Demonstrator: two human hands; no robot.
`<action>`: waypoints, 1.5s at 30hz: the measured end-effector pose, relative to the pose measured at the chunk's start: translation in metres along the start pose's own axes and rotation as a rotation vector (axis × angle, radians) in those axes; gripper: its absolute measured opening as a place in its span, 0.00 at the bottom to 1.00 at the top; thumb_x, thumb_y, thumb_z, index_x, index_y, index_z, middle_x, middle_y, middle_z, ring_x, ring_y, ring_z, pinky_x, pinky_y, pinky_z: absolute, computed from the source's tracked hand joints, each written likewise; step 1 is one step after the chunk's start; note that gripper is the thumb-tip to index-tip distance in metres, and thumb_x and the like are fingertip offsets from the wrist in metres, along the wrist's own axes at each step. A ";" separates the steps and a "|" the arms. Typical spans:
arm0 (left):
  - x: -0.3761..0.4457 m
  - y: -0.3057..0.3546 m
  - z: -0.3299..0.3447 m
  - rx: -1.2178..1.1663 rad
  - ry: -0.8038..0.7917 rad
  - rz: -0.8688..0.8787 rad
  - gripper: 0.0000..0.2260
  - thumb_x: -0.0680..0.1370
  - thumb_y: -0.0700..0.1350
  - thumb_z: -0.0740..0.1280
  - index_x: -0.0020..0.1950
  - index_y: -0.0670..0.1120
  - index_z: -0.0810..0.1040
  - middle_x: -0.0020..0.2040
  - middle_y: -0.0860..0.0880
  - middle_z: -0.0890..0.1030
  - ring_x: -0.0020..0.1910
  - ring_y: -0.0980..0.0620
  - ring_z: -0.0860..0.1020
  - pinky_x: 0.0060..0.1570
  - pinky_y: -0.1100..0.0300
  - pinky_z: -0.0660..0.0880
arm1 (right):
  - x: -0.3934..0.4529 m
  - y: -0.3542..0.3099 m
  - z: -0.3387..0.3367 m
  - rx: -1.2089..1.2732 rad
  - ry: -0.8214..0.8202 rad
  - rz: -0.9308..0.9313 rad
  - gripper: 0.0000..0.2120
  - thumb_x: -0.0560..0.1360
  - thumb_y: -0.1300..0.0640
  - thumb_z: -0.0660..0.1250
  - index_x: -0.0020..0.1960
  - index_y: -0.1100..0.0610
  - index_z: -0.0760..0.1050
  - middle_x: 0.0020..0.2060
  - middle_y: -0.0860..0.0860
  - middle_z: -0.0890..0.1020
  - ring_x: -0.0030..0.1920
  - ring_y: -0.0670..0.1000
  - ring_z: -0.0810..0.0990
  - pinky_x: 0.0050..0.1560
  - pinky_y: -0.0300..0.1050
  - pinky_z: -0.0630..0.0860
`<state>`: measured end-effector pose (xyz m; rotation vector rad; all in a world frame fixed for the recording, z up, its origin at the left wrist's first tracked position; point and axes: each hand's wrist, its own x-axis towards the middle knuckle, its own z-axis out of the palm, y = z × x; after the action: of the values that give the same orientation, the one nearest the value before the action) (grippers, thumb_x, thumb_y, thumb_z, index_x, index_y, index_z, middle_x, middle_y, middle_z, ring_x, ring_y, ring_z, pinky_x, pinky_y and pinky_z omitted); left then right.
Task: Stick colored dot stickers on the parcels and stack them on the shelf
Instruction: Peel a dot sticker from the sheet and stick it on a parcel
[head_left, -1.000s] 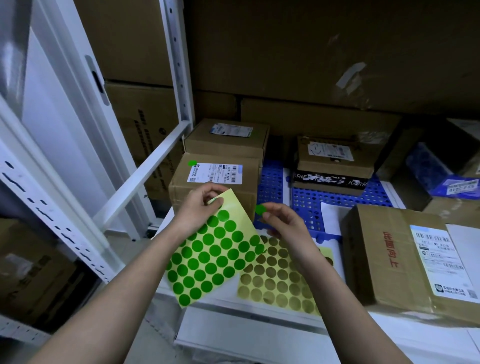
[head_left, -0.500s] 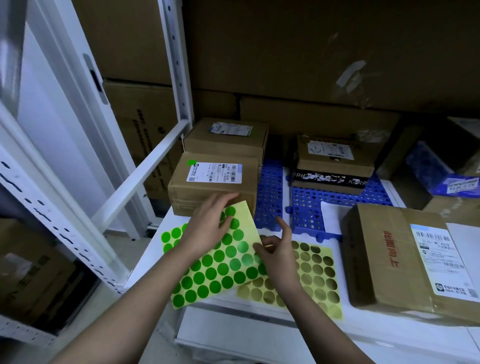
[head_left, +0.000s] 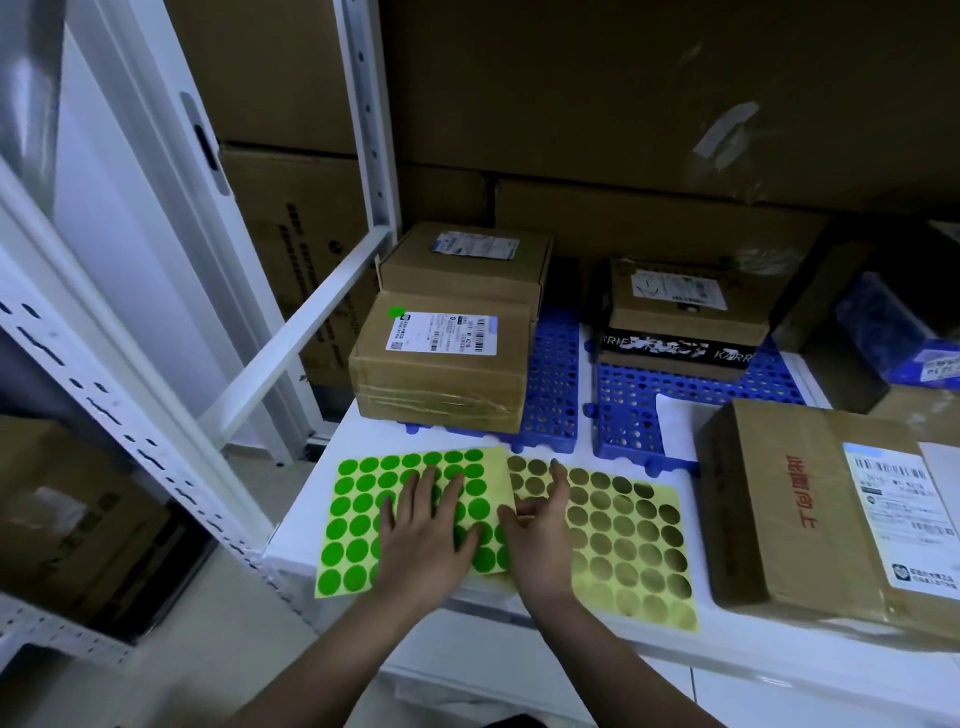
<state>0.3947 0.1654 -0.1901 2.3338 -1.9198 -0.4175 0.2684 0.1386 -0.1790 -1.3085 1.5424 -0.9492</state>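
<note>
Cardboard parcels sat on the white surface (head_left: 727, 670): a large parcel (head_left: 810, 519) near right, a dotted parcel (head_left: 441, 384) far left already carrying its green dot (head_left: 396, 312). Between them lay the gold sheet (head_left: 623, 540) and, left of it, the green sheet (head_left: 363, 519). The left hand (head_left: 426, 535) pressed flat on green, grip apart; the right hand (head_left: 540, 525) rested with fingers loosely curled, seemingly picking at a dot, though I could not tell for sure. Next, probably, a sticker for the large parcel.

Dim, cool light — deep shadow up top (wide-angle bending at the edges), glare on gold dots, slight softness.
</note>
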 end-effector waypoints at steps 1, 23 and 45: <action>0.001 -0.002 0.000 -0.014 -0.016 -0.025 0.42 0.64 0.69 0.31 0.77 0.58 0.44 0.78 0.52 0.42 0.77 0.49 0.41 0.73 0.45 0.41 | 0.000 -0.001 0.000 -0.025 -0.008 -0.004 0.38 0.75 0.63 0.68 0.77 0.53 0.51 0.36 0.44 0.75 0.35 0.42 0.76 0.34 0.36 0.70; 0.032 -0.054 -0.013 0.025 -0.099 0.195 0.41 0.63 0.72 0.38 0.76 0.61 0.48 0.78 0.55 0.43 0.76 0.52 0.39 0.73 0.49 0.39 | 0.016 0.002 -0.026 -0.271 -0.017 -0.067 0.10 0.77 0.57 0.63 0.58 0.50 0.76 0.38 0.43 0.81 0.39 0.49 0.80 0.38 0.45 0.74; 0.009 0.166 -0.047 -0.677 0.289 0.449 0.14 0.78 0.40 0.63 0.63 0.50 0.74 0.58 0.57 0.71 0.57 0.64 0.71 0.54 0.72 0.66 | 0.011 -0.042 -0.180 0.193 -0.017 -0.246 0.11 0.73 0.62 0.71 0.53 0.52 0.76 0.37 0.51 0.82 0.39 0.43 0.79 0.40 0.33 0.74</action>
<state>0.2517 0.1178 -0.1060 1.4144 -1.7276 -0.5375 0.1109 0.1236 -0.0834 -1.3825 1.2604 -1.2057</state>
